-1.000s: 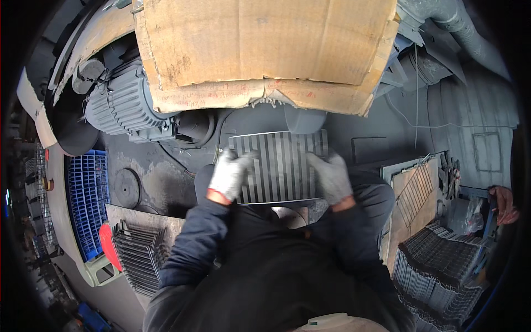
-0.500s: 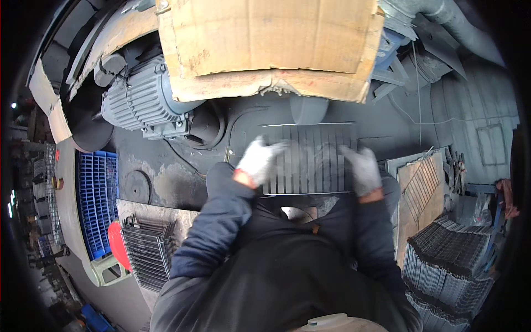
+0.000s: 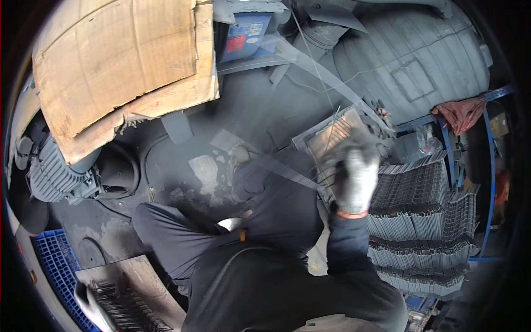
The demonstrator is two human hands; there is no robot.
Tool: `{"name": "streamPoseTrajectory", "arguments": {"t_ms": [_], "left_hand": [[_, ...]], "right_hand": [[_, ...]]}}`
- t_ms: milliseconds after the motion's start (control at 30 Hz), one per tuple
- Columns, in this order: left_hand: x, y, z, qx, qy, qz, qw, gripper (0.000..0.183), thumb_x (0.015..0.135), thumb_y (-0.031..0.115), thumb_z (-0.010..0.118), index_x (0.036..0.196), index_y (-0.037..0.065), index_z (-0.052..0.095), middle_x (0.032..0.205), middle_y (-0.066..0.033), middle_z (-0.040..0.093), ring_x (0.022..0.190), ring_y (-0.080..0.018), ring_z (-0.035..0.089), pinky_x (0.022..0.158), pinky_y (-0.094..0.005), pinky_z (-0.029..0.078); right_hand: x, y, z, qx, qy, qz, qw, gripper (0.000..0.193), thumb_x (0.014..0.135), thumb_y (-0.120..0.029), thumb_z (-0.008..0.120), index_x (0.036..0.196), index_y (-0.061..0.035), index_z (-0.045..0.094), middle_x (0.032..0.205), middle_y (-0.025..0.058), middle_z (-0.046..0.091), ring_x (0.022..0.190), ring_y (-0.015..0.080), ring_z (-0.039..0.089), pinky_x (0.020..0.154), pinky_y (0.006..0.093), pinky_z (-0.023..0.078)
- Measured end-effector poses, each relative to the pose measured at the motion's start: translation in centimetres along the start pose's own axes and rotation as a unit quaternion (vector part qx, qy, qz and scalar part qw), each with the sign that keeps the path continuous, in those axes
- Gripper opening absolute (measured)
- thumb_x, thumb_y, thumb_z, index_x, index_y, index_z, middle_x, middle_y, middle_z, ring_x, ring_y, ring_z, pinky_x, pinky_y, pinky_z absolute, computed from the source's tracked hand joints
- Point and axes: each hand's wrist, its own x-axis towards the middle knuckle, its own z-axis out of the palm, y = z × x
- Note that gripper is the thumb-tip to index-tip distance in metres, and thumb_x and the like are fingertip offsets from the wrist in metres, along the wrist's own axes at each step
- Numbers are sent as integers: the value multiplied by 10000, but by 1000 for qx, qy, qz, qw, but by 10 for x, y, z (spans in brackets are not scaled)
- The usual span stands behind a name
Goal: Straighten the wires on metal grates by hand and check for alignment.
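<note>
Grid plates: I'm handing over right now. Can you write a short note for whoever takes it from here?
Right hand: gloved, gripping a plate, tilted, out to the right beside the stack.
Left hand: gloved, low at the left by the pile of grids on a board; grip too blurred to tell.
Done: several rows of plates already stand stacked at the right.
Left: the held plate is not yet set down, and grids remain in the left pile.

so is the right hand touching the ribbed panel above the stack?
Touching: in the head view the gloved right hand lies on the ribbed panel, overlapping its lower edge.
</note>
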Motion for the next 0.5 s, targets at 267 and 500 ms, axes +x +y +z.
{"name": "streamPoseTrajectory", "arguments": {"t_ms": [267, 500], "left_hand": [[-27, -134, -50, 147, -56, -108, 982, 677, 1042, 523, 609, 1636, 203, 556, 1555, -250, 622, 1473, -323, 580, 1256, -415, 387], [18, -241, -58, 156, -22, -80, 984, 463, 1105, 305, 560, 1428, -16, 640, 1314, -184, 734, 1108, -330, 691, 1046, -412, 521]], "right_hand": [[26, 106, -174, -632, 55, -308, 709, 507, 906, 87, 653, 1368, -101, 739, 1121, 163, 733, 1017, 337, 686, 962, 429, 543], [9, 193, -224, -727, -7, -188, 660, 559, 835, 11, 628, 1360, -147, 737, 1000, 166, 702, 926, 376, 657, 851, 505, 514]]}}
